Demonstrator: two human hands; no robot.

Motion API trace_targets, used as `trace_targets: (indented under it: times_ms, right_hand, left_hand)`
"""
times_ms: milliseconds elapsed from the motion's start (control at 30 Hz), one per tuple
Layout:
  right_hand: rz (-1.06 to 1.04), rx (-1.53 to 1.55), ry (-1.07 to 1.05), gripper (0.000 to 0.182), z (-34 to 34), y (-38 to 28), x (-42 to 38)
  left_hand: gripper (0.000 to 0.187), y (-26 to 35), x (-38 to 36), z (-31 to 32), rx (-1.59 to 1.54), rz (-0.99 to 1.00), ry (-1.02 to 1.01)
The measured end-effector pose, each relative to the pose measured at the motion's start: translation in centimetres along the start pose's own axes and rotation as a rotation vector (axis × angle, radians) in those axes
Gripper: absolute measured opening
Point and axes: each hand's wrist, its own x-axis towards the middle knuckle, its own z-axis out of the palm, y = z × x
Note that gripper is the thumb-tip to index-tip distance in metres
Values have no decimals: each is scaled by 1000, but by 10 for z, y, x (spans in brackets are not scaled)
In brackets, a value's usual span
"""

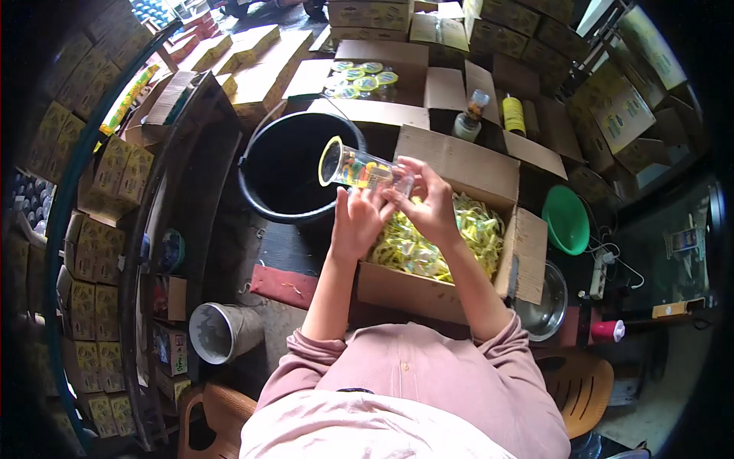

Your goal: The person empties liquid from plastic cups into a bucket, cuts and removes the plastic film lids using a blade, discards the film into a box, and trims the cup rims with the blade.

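Head view looks straight down on a seated person in a pink long-sleeved top, with stacked yellow-printed cartons (92, 222) lining the far left. Near the lower left a grey plastic cup (218, 331) lies on its side on the floor, its mouth facing the camera. Further right, a black bucket (294, 164) stands just above the hands, its handle folded along the rim. Over the bucket's right edge both hands hold a clear glass jar (365, 170) tipped on its side, its yellow-rimmed mouth pointing left toward the bucket and a colourful printed label around its body. The left hand (358, 222) is under the jar, fingers curled up against its base end. The right hand (430, 203) pinches the same end from above and behind, fingertips touching the glass. Below and to the right of the hands sits an open cardboard box (489, 172) filled with yellow printed labels (428, 249). Beyond it, another open carton holds round yellow-and-green lids (361, 79). To the right are a yellow tape roll (514, 115), a green plastic bowl (567, 219) and a steel bowl (544, 302).
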Motion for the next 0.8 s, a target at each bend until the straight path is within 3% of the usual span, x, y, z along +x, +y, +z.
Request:
trace_targets:
  times_ms: [33,100,167,233,300,467,567,633,700,767,800]
  right_hand:
    - [-51,-129,-4,50,10,-7,15]
    - [-244,-230,-31,47,33,-7,40]
    - [-361,-378,-170,44,52,-2,60]
    - [-322,-484,-246,45,65,-6,67]
    - [-365,-542,-243,47,73,-6,74]
    - [-339,-573,-223,42,81,-4,83]
    - [-368,-635,-307,41,85,10,83]
    - [-324,-635,-468,41,87,14,76]
    - [-329,-574,-240,41,89,1,69]
    - [-258,-636,-376,41,88,5,61]
    - [-308,-645,-340,40,87,9,57]
  left_hand:
    - [72,8,-10,2,-10,-145,64]
    - [75,20,-36,-8,132,-420,-51]
    - [80,37,-56,-5,474,-564,-291]
    - [75,66,-70,-3,658,-721,-446]
    - [73,90,-79,-5,726,-766,-411]
    - [58,143,-87,-9,798,-633,-229]
    - [48,164,-87,-21,766,-516,-178]
    - [45,173,-85,-28,763,-416,-128]
    - [36,177,-82,-26,854,-232,19]
    - [44,176,-73,-22,848,-39,83]
    - [45,176,-66,-13,788,25,79]
